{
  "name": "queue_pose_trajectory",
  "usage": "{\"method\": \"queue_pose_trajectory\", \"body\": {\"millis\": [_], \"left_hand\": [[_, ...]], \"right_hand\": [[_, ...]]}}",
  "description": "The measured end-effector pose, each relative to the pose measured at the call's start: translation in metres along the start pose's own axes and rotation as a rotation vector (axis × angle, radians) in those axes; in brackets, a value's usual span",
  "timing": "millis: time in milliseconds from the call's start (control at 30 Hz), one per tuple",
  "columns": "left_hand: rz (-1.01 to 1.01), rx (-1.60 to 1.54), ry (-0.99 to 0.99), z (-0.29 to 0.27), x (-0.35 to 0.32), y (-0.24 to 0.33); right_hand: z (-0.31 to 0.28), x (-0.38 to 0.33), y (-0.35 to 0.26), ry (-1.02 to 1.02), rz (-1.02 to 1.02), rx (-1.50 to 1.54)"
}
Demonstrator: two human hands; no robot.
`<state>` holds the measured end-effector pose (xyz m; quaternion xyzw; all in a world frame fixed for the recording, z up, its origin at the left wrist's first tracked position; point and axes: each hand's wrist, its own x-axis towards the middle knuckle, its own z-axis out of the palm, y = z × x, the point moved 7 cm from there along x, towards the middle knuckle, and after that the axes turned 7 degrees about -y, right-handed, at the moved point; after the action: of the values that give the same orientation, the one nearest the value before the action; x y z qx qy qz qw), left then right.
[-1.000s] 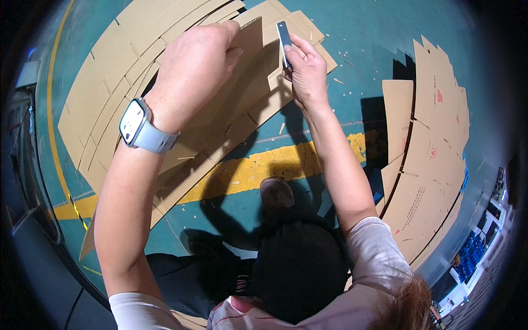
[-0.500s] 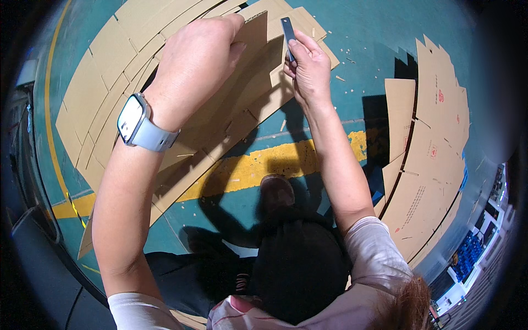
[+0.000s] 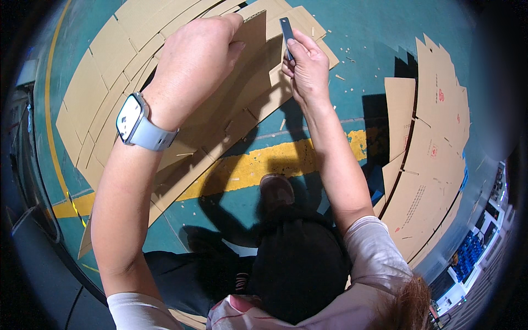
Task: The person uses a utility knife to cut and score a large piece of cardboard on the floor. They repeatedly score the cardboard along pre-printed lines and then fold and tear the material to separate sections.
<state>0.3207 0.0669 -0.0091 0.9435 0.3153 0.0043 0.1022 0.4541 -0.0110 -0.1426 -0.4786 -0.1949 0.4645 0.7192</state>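
My left hand [image 3: 199, 60], with a watch [image 3: 132, 116] on its wrist, is closed at the top edge of a raised cardboard sheet [image 3: 254, 47]. Its fingertips are partly hidden behind the hand and board. To the right, my right hand [image 3: 311, 67] grips a narrow, flat dark strip [image 3: 286, 34] with a small hole at its upper end. The thumb lies along the strip's lower part. Its tip stands apart from the raised sheet, just right of that sheet's corner. Below, more flat cardboard [image 3: 220, 148] lies in my shadow.
Slit cardboard sheets [image 3: 91, 104] are stacked at the left. Another cardboard stack [image 3: 434, 148] with red prints stands at the right. Small cardboard scraps [image 3: 340, 77] litter the green floor [image 3: 357, 33], crossed by a yellow band [image 3: 242, 175]. My shoe [image 3: 276, 190] is near that band.
Almost nothing differs. My right hand and the strip have shifted very slightly left; my left hand keeps its place on the sheet.
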Motion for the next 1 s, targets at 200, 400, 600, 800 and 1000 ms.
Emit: {"method": "queue_pose_trajectory", "body": {"millis": [200, 400, 600, 800, 1000], "left_hand": [[0.022, -0.034, 0.017, 0.001, 0.001, 0.0], [0.031, -0.05, 0.037, 0.0, 0.0, -0.001], [0.022, -0.074, 0.042, 0.003, 0.002, -0.003], [0.055, -0.042, 0.071, 0.001, 0.002, -0.003], [0.065, -0.154, 0.043, 0.002, 0.004, -0.005]], "right_hand": [[0.001, -0.005, 0.004, 0.021, -0.028, 0.021], [0.005, -0.013, 0.004, 0.077, -0.058, -0.006], [0.008, -0.02, 0.005, 0.076, -0.033, -0.021], [0.015, -0.027, 0.012, 0.023, -0.069, -0.066], [0.016, -0.032, 0.012, 0.024, -0.073, -0.059]]}}
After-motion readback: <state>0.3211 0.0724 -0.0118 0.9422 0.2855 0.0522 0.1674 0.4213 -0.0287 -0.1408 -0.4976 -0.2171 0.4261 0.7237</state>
